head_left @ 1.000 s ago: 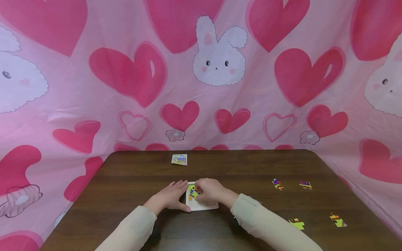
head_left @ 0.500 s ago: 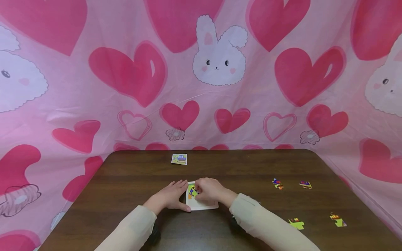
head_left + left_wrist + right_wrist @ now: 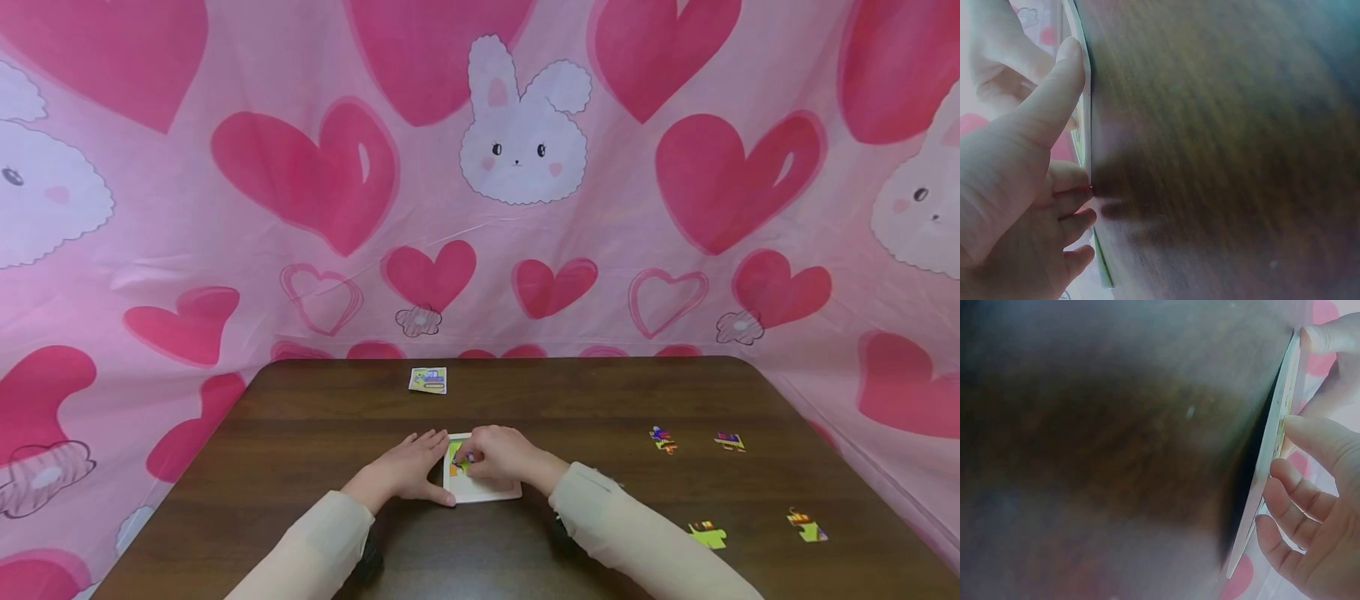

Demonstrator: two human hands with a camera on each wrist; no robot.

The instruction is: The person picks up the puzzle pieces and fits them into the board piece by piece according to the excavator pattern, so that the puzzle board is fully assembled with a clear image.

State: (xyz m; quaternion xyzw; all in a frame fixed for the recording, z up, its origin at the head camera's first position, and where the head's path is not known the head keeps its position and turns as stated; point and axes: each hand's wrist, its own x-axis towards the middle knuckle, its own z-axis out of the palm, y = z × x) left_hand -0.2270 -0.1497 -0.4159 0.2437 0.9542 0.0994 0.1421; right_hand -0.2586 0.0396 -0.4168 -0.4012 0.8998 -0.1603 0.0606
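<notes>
A white puzzle tray (image 3: pixel 483 493) lies on the table, with green, yellow and orange puzzle pieces (image 3: pixel 455 470) in its left part. My left hand (image 3: pixel 408 469) steadies the tray's left side, its thumb along the near corner and its fingers stretched toward the far corner. Over the tray's middle, my right hand (image 3: pixel 504 454) bends its thumb and index finger at a puzzle piece, partly hidden beneath the fingertips. In the right wrist view, the thumb of the right hand (image 3: pixel 1319 487) meets the tray's top (image 3: pixel 1259 481), while the other fingers curl at its side.
Loose puzzle pieces lie at the right: two farther back, one blue and orange (image 3: pixel 663 440) and one purple and yellow (image 3: pixel 730 442), and two nearer, one yellow-green (image 3: pixel 708 535) and one yellow and red (image 3: pixel 807 526). A picture card (image 3: pixel 428 381) lies near the table's (image 3: pixel 585 392) back edge.
My right index finger has shifted slightly left over the pieces in the tray, covering more of them. The left hand, tray and loose pieces stay in place.
</notes>
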